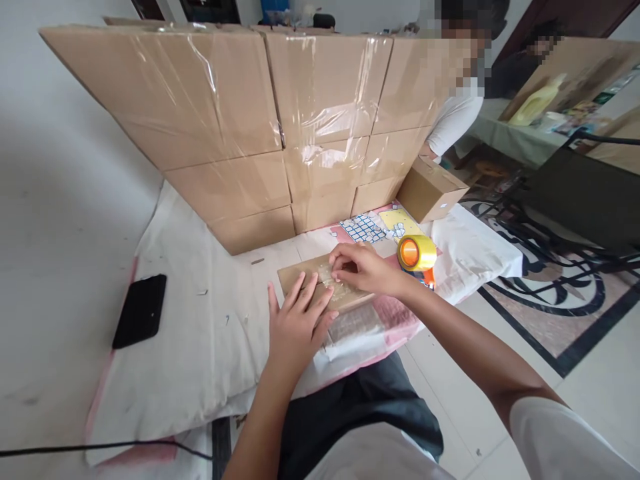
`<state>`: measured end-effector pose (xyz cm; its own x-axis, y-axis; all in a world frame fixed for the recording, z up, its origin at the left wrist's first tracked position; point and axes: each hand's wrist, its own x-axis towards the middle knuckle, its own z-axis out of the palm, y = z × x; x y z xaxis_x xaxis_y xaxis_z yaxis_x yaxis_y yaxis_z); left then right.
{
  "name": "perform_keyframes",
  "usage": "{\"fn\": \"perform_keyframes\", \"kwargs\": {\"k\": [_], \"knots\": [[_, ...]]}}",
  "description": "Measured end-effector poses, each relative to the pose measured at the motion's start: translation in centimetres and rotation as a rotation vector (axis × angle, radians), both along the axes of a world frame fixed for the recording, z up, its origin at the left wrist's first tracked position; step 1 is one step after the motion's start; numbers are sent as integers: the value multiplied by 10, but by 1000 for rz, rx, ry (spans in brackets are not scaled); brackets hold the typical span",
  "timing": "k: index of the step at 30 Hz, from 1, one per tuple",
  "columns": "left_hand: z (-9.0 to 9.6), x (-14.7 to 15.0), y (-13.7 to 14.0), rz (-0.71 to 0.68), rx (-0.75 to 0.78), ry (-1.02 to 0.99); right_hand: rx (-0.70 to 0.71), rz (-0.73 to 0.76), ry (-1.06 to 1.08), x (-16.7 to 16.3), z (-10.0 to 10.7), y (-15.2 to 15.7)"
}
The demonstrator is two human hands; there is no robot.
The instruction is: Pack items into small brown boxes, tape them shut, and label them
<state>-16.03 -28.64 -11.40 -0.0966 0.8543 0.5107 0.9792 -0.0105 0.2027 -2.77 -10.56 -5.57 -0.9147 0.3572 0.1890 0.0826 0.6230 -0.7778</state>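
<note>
A small flat cardboard box (295, 272) lies on the cloth-covered table right in front of me. Crinkled clear tape (327, 283) shows across its top. My left hand (299, 323) rests on the box's left part with its fingers spread. At the right part, my right hand (363, 268) is curled, thumb and fingertips brought together against the taped top. Whatever lies between those fingertips is too small to make out. Just beyond my right wrist stands a tape dispenser (429, 275) with a roll of yellow tape (424, 253) on an orange core.
Behind the box rises a wall of stacked cardboard boxes (330, 100) bound with clear tape. Another carton (433, 190) sits at the back right, near a person's white sleeve (457, 120). A black phone-like device (141, 311) lies on the tablecloth (200, 353) at left. A dark chair (580, 187) stands right.
</note>
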Motion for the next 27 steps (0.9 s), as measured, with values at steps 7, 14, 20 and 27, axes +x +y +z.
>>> {"fn": "perform_keyframes", "kwargs": {"k": [7,14,20,27], "knots": [[-1,-2,-1,-17,1,16,572,-447,-251,-11,7,18],[18,6,5,-49,21,7,558,-814,-464,48,4,143],[18,7,20,-143,73,102,412,-764,-608,123,-27,226],[6,4,23,-172,87,250,283,-538,-546,142,-79,256]]}}
